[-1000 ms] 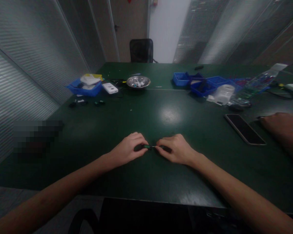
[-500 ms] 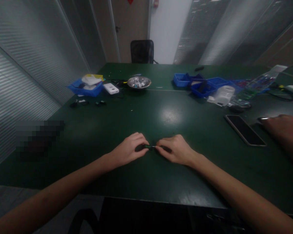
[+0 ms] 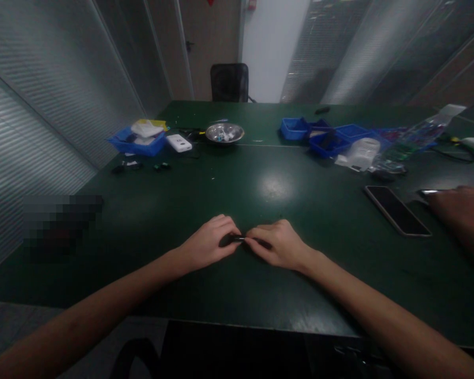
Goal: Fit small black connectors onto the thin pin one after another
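Observation:
Just above the green table [image 3: 174,210], my left hand [image 3: 212,239] is closed in a pinch on one end of a small dark piece [image 3: 239,238] with a shiny streak. From the opposite side my right hand [image 3: 278,243] pinches at its other end, thumb and forefinger together. The fingertips of both hands almost meet, and most of the piece is hidden between them. Whether it is one part or two joined ones I cannot tell.
Further back stand a steel bowl [image 3: 225,133] with small white parts, a filled blue bin [image 3: 138,145] and a white device [image 3: 179,142]. On the right are blue trays [image 3: 327,145], a plastic bottle [image 3: 418,134], a phone [image 3: 397,210] and another person's hand [image 3: 460,208].
My right hand has moved slightly left, closing the gap to my left hand. The greenish part that showed between the fingertips is now covered. My left hand stays nearly still.

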Demonstrator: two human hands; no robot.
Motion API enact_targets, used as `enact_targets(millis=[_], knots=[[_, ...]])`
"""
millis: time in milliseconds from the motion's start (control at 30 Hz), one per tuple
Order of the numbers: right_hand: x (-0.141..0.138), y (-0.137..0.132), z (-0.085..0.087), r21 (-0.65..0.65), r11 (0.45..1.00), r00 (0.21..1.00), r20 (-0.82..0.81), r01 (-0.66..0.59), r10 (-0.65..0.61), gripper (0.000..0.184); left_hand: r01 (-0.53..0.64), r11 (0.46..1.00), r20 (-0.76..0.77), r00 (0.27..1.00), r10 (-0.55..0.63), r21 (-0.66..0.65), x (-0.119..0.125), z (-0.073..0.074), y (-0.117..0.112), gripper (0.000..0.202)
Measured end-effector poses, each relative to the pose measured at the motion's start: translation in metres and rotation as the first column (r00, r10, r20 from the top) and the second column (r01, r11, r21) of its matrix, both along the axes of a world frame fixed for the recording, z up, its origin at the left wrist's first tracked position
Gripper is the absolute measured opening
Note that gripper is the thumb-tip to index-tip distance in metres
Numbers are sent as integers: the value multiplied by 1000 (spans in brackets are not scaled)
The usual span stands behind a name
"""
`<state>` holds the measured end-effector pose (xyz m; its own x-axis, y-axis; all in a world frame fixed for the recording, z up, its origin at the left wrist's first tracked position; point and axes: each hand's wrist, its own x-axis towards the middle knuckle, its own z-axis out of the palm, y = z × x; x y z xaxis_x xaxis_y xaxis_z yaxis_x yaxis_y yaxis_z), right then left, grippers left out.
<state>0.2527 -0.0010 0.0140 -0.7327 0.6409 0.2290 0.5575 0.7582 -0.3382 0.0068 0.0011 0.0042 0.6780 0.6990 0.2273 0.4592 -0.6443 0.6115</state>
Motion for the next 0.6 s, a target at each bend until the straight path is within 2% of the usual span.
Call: enact_targets(millis=[200,333,433,533,600], knots=[[6,3,-2,-35,998,990,-126,52,-56,27,-5,1000,6,1000,5,6,0,0,0,11],[11,7,-3,-54,992,972,-203,112,-121,27,-19,999,19,1000,18,40,-4,7,-2,18],[14,10,-2,-94,973,942,-248,209,-226,28,99,992,4,995,-100,84,-5,12,-7,22],[17,13,0,-122,952,911,-277,282,-305,29,272,945,-65,962,-265,182,-3,12,-11,25],[17,13,0,-130,949,907,-280,289,-314,30,309,920,-129,950,-285,241,-5,11,-7,26]])
